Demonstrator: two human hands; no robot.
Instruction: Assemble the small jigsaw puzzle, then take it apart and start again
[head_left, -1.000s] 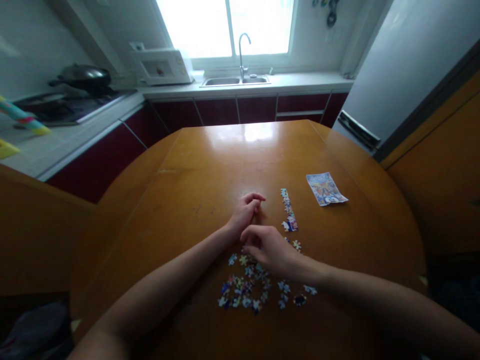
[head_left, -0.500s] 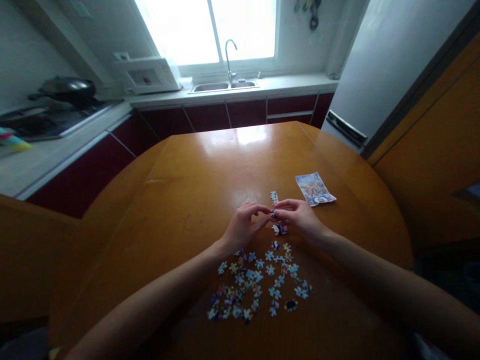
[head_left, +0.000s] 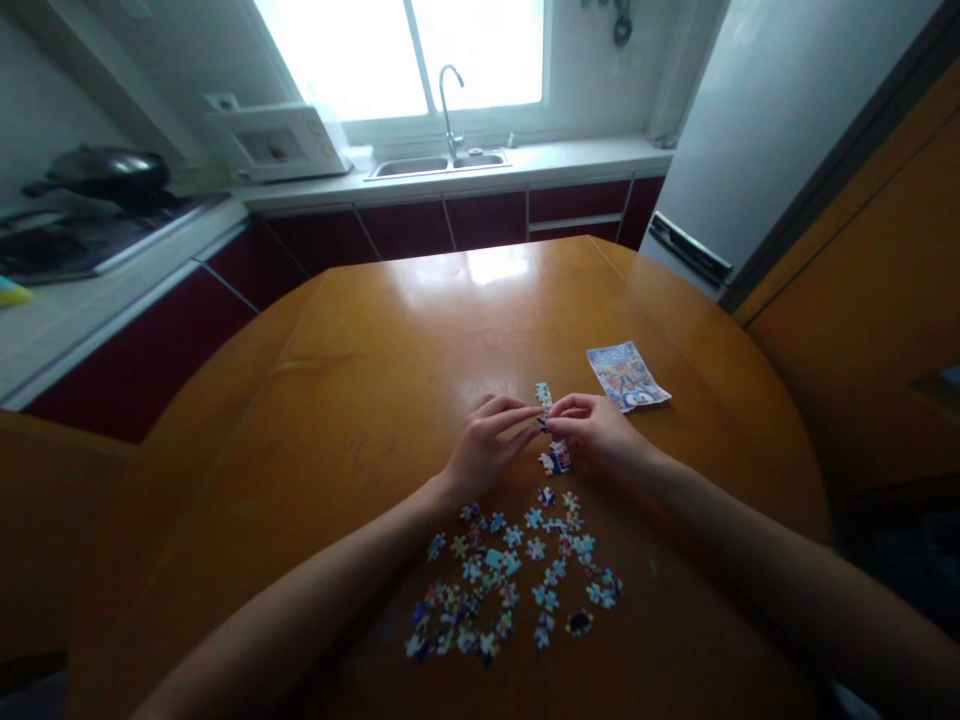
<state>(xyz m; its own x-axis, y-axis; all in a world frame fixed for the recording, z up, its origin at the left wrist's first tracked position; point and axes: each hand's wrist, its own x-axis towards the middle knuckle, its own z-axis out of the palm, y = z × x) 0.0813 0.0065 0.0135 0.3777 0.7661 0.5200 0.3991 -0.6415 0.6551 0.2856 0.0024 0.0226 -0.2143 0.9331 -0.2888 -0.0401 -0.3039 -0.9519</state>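
A small dark jigsaw piece (head_left: 543,425) is pinched between the fingertips of my left hand (head_left: 491,437) and my right hand (head_left: 596,428), which meet over the table. Just beyond the fingers lies a narrow joined strip of pale puzzle pieces (head_left: 543,393). On the near side of the hands sits a joined purple-and-white cluster of pieces (head_left: 556,458). Many loose jigsaw pieces (head_left: 491,560) are scattered nearer to me, between my forearms. Fingers partly cover the held piece and the strip's near end.
A creased picture sheet (head_left: 628,376) lies right of my hands on the wooden table (head_left: 360,340). Beyond the table are a counter with a sink (head_left: 409,167), a microwave (head_left: 281,142) and a stove with a black pan (head_left: 109,175). A fridge (head_left: 724,150) stands at right.
Both hands stay together at the strip, and the fingers have shifted slightly around the dark piece. The whole view has moved a little with my head.
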